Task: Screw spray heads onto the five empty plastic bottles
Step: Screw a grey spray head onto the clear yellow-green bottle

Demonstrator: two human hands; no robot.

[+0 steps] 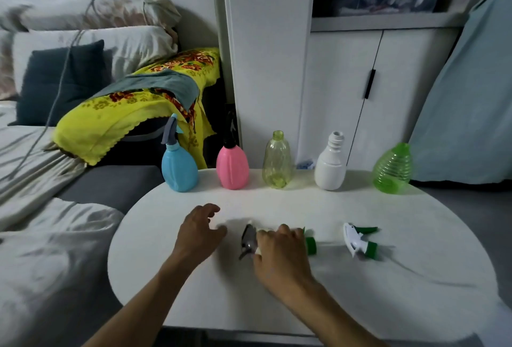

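Several bottles stand in a row at the back of the white table (360,305). The blue bottle (179,169) carries a grey-blue spray head and the pink bottle (232,167) a black one. The clear yellow bottle (277,162), the white bottle (331,165) and the green ribbed bottle (392,169) have bare necks. My right hand (279,252) grips a grey spray head (248,240) lying on the table. A green-collared spray head (310,244) lies partly hidden behind that hand. A white and green spray head (360,240) lies further right. My left hand (198,229) hovers with fingers loosely curled, holding nothing.
A bed with pale sheets and a yellow flowered cloth (133,114) lies left of the table. White cupboards (346,97) stand behind the bottles. A pale blue fabric panel (465,103) leans at the right.
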